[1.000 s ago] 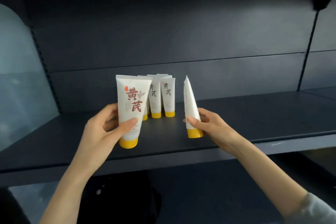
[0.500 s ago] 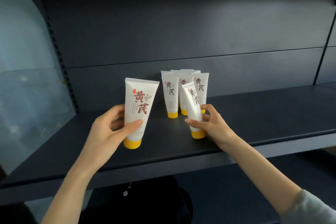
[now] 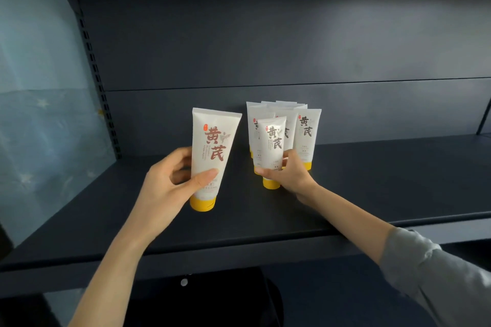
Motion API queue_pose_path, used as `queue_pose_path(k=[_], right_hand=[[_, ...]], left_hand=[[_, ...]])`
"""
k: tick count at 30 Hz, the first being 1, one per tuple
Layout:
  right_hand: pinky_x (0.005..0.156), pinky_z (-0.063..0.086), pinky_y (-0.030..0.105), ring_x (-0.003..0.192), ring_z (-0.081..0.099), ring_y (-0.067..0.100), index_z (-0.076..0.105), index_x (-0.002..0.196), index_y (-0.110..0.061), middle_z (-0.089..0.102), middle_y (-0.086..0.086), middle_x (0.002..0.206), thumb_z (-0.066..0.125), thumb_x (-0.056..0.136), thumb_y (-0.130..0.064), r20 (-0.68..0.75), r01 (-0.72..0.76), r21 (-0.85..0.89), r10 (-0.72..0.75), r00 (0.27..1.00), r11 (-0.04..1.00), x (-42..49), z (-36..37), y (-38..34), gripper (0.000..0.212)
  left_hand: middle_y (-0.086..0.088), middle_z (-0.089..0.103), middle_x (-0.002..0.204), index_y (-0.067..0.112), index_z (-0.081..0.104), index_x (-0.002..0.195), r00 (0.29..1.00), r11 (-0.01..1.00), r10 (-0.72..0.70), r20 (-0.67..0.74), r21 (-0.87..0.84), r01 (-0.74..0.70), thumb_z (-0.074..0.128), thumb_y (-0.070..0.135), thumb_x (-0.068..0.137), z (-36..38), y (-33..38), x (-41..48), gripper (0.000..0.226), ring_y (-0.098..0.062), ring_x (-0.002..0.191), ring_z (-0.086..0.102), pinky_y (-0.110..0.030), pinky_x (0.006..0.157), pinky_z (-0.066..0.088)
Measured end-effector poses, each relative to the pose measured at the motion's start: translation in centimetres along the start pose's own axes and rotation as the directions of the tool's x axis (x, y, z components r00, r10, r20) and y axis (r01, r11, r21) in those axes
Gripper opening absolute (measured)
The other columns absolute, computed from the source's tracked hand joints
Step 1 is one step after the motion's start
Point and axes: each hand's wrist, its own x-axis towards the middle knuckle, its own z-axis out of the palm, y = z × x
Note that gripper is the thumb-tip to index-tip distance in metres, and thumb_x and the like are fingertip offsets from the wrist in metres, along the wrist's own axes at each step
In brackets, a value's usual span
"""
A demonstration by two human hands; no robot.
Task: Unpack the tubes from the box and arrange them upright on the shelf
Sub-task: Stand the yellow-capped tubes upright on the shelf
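Observation:
My left hand (image 3: 170, 183) grips a white tube with a yellow cap (image 3: 211, 151), cap down and close to the dark shelf (image 3: 372, 188). My right hand (image 3: 289, 175) holds a second white tube (image 3: 272, 141) upright, its yellow cap on the shelf, just in front of a cluster of several like tubes (image 3: 307, 130) standing upright near the back panel. The box is not in view.
The shelf's dark back panel (image 3: 265, 34) rises behind the tubes. A perforated upright (image 3: 98, 82) and a pale blue side wall (image 3: 39, 87) bound the shelf on the left. Bare shelf surface stretches to the right of the cluster.
My right hand has turned its tube label-forward and moved it back against the cluster. My left hand has kept its tube roughly in place; the camera has shifted closer.

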Motion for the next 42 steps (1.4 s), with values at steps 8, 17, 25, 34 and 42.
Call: queue_pose_path(k=[8, 17, 25, 34, 42], right_hand=[[0.098, 0.049, 0.04, 0.112, 0.058, 0.021, 0.053, 0.122, -0.013, 0.061, 0.006, 0.119, 0.076, 0.079, -0.015, 0.22, -0.007, -0.006, 0.008, 0.976, 1.0, 0.6, -2.4, 0.5, 0.049], [0.077, 0.046, 0.023, 0.099, 0.048, 0.008, 0.04, 0.104, -0.019, 0.049, -0.007, 0.104, 0.081, 0.071, -0.033, -0.022, 0.047, -0.192, -0.052, 0.998, 0.98, 1.4, 0.7, 0.7, 0.055], [0.077, 0.049, 0.024, 0.102, 0.055, 0.015, 0.04, 0.104, -0.017, 0.055, 0.0, 0.11, 0.081, 0.071, -0.036, -0.028, 0.051, -0.208, -0.058, 0.998, 0.977, 1.1, 0.8, 0.6, 0.055], [0.058, 0.042, 0.008, 0.093, 0.054, 0.008, 0.039, 0.132, -0.013, 0.053, -0.001, 0.116, 0.065, 0.089, -0.025, 0.026, 0.116, -0.069, -0.114, 0.993, 0.991, -2.2, -2.1, -0.6, 0.052], [0.089, 0.047, 0.011, 0.112, 0.052, -0.006, 0.029, 0.135, -0.045, 0.053, -0.019, 0.121, 0.062, 0.076, -0.049, 0.053, 0.404, 0.14, -0.415, 0.908, 0.904, -7.8, -1.9, -2.1, 0.068]], left_hand=[[0.017, 0.07, 0.105, 0.028, 0.063, 0.105, 0.999, 1.0, -0.015, -0.028, -0.014, 0.015, 0.071, 0.032, 0.07, 1.6, -0.5, 1.0, 0.036, -0.003, 0.097, 0.067, -0.01, 0.071, 0.051], [0.012, 0.068, 0.11, 0.029, 0.061, 0.105, 0.992, 0.999, -0.029, -0.126, 0.03, 0.033, 0.069, 0.038, 0.066, 3.0, -1.2, 1.5, 0.041, -0.003, 0.101, 0.064, -0.015, 0.077, 0.053], [0.015, 0.068, 0.107, 0.031, 0.06, 0.103, 0.995, 1.0, -0.025, -0.095, 0.012, 0.027, 0.069, 0.039, 0.066, 4.1, -1.1, 2.0, 0.039, 0.0, 0.1, 0.064, -0.011, 0.074, 0.051], [0.019, 0.071, 0.1, 0.031, 0.063, 0.098, 0.986, 0.987, -0.092, -0.142, -0.141, 0.072, 0.071, 0.032, 0.07, 4.7, -0.6, 2.5, 0.029, 0.001, 0.093, 0.066, -0.011, 0.07, 0.051], [0.011, 0.073, 0.095, 0.018, 0.062, 0.099, 0.988, 0.972, -0.112, -0.104, -0.216, 0.087, 0.074, 0.013, 0.077, 7.9, 0.0, 3.5, 0.026, 0.0, 0.089, 0.068, -0.009, 0.065, 0.05]])
